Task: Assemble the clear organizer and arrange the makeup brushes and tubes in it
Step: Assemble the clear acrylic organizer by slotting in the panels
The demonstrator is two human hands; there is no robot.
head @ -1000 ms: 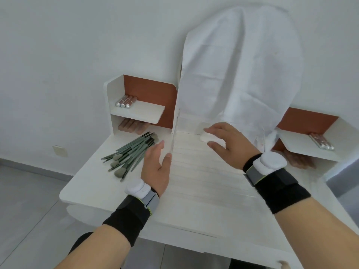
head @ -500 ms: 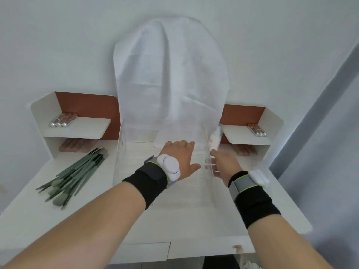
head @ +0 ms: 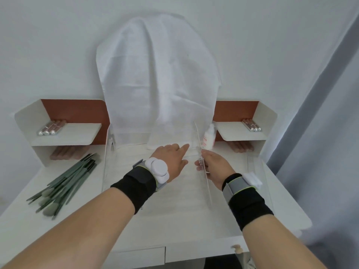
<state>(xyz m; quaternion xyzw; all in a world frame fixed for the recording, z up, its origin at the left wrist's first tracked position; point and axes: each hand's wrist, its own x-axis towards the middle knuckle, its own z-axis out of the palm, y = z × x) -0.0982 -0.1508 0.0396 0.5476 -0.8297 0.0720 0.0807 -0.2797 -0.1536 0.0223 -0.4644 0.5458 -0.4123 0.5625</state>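
With the right hand [head: 211, 167] pinching the upright clear panel [head: 202, 164] mid-desk and the left hand [head: 171, 162] flat and open beside it, the panel could tip or slip loose, while the brushes [head: 64, 183] wait near the desk's [head: 287, 200] left edge.

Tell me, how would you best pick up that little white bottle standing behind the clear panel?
Probably by its body, from the right. The white bottle stands upright on the desk with its narrow cap on top, and the upright clear panel, pinched by the right hand, blocks its left side. The shelf unit sits close on its right, so that gap looks tight.
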